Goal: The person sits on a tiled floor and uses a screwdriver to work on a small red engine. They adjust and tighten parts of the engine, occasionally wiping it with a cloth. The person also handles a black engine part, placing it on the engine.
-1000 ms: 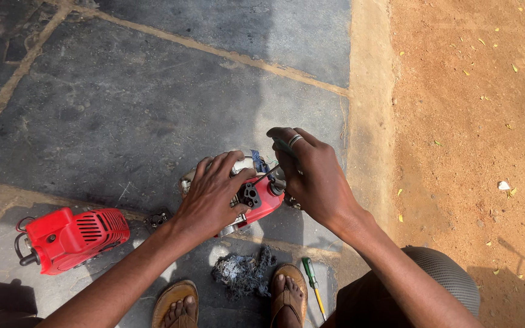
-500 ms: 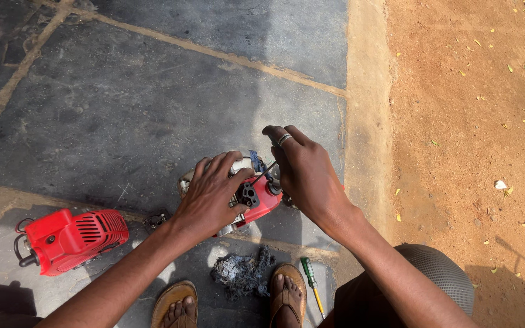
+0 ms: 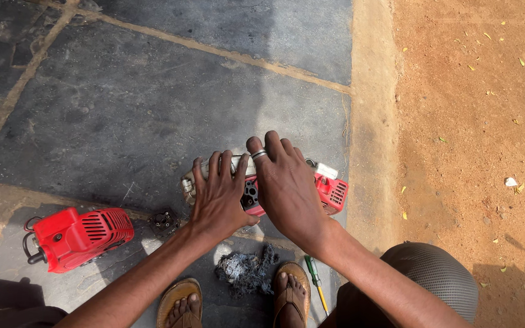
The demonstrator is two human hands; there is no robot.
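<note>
— Where was the engine block when you had both hands on it?

— The small red engine (image 3: 329,191) sat on the dark stone floor (image 3: 123,115), just right of the frame's centre, close to the pale curb (image 3: 372,121). My left hand (image 3: 217,197) lay flat over its left end, fingers spread and pressing down. My right hand (image 3: 287,185) covered the top, fingers together and curved over the casing. Neither hand was closed around anything; both rested open on the metal.

— How would you steady it well?

— I judged it best to keep weight through the palms, because the casing was hard and ribbed, with vent slots at its right end that offer poor purchase.

— What lay around it?

— At lower left, a red plastic cover (image 3: 80,237) with louvred vents, smooth and glossy. Between it and my left wrist, a small dark metal part (image 3: 165,222). Below my hands, a grey frayed rag (image 3: 247,270), between my sandals (image 3: 177,304). A green-handled screwdriver (image 3: 315,279) lay beside my right foot. Reddish sandy ground (image 3: 469,121) filled the right of the frame.
</note>
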